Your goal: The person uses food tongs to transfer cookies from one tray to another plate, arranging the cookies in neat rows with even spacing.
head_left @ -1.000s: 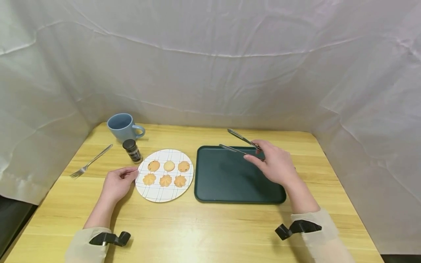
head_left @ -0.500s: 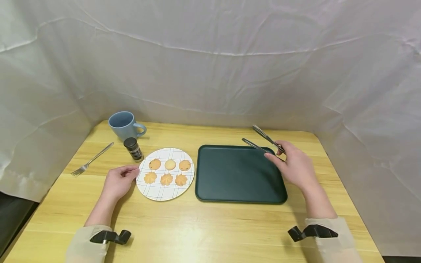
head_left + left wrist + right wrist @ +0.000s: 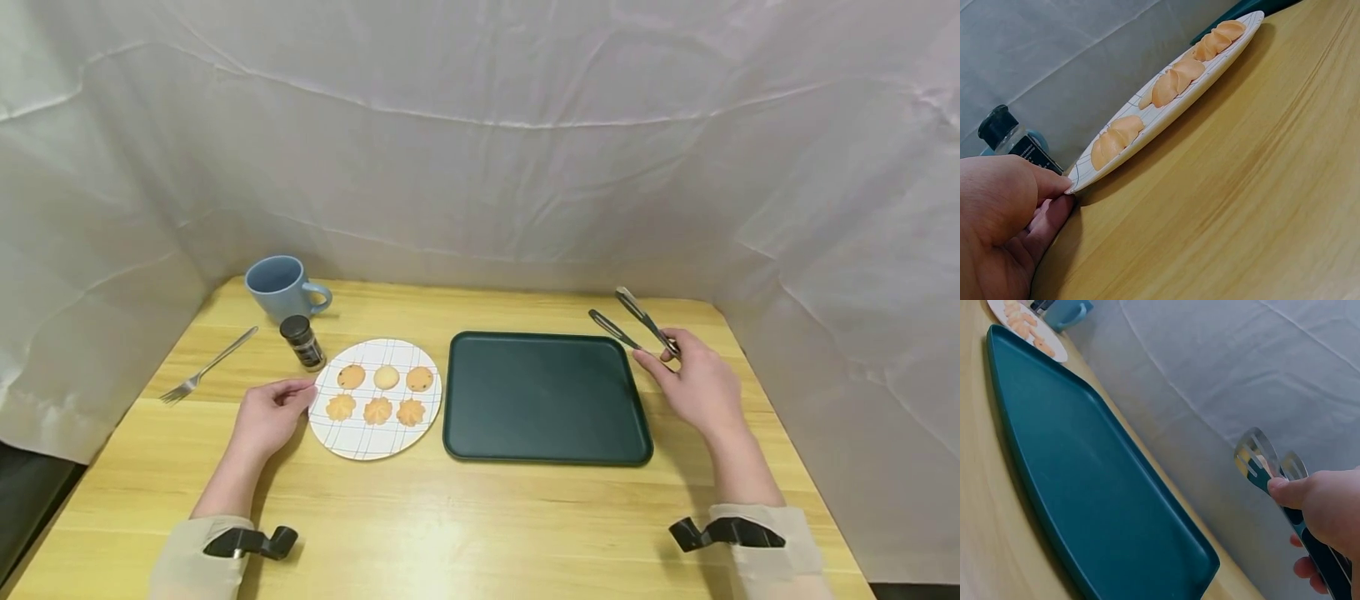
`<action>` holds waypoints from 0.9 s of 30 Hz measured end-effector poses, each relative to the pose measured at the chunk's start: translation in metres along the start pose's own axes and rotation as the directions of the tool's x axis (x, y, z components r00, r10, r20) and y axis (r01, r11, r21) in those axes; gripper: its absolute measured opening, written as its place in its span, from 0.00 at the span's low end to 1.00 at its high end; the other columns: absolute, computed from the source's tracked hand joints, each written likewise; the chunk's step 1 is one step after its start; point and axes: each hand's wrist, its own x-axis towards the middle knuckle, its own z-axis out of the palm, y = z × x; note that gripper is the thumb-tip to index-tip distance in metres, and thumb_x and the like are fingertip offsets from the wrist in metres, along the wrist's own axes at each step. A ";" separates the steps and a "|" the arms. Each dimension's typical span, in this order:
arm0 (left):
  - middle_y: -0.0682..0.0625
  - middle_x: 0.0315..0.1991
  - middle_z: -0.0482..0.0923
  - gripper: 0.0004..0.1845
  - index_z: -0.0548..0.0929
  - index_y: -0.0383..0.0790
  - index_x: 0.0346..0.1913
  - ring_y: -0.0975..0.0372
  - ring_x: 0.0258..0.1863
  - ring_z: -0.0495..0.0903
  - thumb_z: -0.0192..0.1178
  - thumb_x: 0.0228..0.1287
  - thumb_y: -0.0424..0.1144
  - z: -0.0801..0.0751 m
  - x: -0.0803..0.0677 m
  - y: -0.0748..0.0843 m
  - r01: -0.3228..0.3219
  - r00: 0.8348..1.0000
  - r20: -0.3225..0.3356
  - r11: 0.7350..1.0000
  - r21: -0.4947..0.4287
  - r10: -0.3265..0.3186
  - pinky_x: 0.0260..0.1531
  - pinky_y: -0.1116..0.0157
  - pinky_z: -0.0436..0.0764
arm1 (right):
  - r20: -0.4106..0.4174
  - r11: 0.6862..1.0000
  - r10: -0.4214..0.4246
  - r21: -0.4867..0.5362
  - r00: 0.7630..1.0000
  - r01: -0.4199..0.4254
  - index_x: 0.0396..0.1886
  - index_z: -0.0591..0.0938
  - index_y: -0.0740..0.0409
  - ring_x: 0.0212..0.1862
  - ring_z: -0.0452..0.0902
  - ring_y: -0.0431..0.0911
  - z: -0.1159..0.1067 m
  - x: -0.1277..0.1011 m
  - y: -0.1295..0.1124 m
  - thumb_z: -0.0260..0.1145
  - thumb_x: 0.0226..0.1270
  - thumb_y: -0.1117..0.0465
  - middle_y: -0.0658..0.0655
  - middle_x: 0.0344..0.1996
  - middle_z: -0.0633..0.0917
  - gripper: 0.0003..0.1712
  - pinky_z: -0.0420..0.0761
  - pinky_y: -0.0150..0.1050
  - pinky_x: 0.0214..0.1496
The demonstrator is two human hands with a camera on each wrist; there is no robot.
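My left hand (image 3: 267, 419) pinches the left rim of a round white checked plate (image 3: 360, 444) between thumb and fingers. Several cookies lie on it in two rows, plain round ones such as the pale cookie (image 3: 386, 377) behind and ridged flower-shaped ones such as the front cookie (image 3: 377, 411). Metal tongs (image 3: 660, 336) with slotted ends are in my right hand (image 3: 701, 387), above the table to the right of the dark green tray (image 3: 540, 400). Their arms stand apart with nothing between the tips, which point away and to the left.
A blue mug (image 3: 279, 292) stands at the back left. In front of it, a black-capped spice jar (image 3: 303, 344) stands close to the plate. A fork (image 3: 210, 367) lies further left. Pale cloth (image 3: 480, 167) encloses the table's back and sides.
My right hand has moved to the right with the tongs, from over the tray to beyond its right side. The left hand and the plate have kept their places.
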 end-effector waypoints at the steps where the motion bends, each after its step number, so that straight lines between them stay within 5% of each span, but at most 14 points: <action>1: 0.38 0.52 0.87 0.22 0.86 0.32 0.61 0.50 0.53 0.83 0.61 0.80 0.47 0.000 0.000 0.000 -0.001 1.000 -0.001 1.000 0.000 0.001 0.50 0.60 0.78 | 0.001 1.000 0.014 -0.002 1.000 -0.014 0.66 0.78 0.63 0.34 0.80 0.54 0.000 -0.001 0.002 0.67 0.75 0.37 0.57 0.39 0.87 0.38 0.73 0.49 0.31; 6: 0.38 0.52 0.87 0.22 0.86 0.31 0.61 0.50 0.53 0.83 0.61 0.80 0.47 0.000 -0.001 -0.001 -0.004 1.000 -0.002 1.000 0.002 0.004 0.49 0.60 0.78 | 0.012 0.995 0.096 -0.010 0.995 -0.096 0.68 0.77 0.64 0.33 0.78 0.53 0.002 -0.006 0.012 0.65 0.76 0.34 0.56 0.40 0.86 0.40 0.71 0.46 0.29; 12: 0.37 0.53 0.87 0.22 0.86 0.31 0.61 0.49 0.53 0.83 0.61 0.80 0.46 -0.001 -0.002 0.000 -0.003 1.000 -0.005 1.000 0.009 0.003 0.51 0.59 0.79 | -0.002 0.975 0.224 -0.011 0.975 -0.224 0.71 0.75 0.66 0.44 0.83 0.63 0.009 -0.010 0.024 0.61 0.77 0.32 0.62 0.45 0.89 0.44 0.75 0.53 0.32; 21: 0.37 0.52 0.87 0.21 0.86 0.31 0.61 0.50 0.53 0.83 0.61 0.80 0.46 0.000 -0.001 0.001 -0.003 1.000 -0.002 1.000 0.006 0.003 0.48 0.63 0.78 | 0.021 0.890 0.454 -0.041 0.891 -0.453 0.68 0.77 0.66 0.50 0.80 0.74 0.032 -0.009 0.050 0.59 0.75 0.29 0.73 0.53 0.85 0.46 0.76 0.64 0.39; 27: 0.38 0.51 0.87 0.21 0.86 0.32 0.61 0.50 0.52 0.83 0.61 0.80 0.46 0.000 0.000 -0.001 -0.006 1.000 -0.006 1.000 0.018 0.006 0.50 0.60 0.78 | 0.041 0.857 0.515 -0.061 0.856 -0.512 0.67 0.76 0.66 0.49 0.79 0.76 0.043 -0.010 0.060 0.58 0.75 0.29 0.77 0.55 0.82 0.45 0.75 0.64 0.36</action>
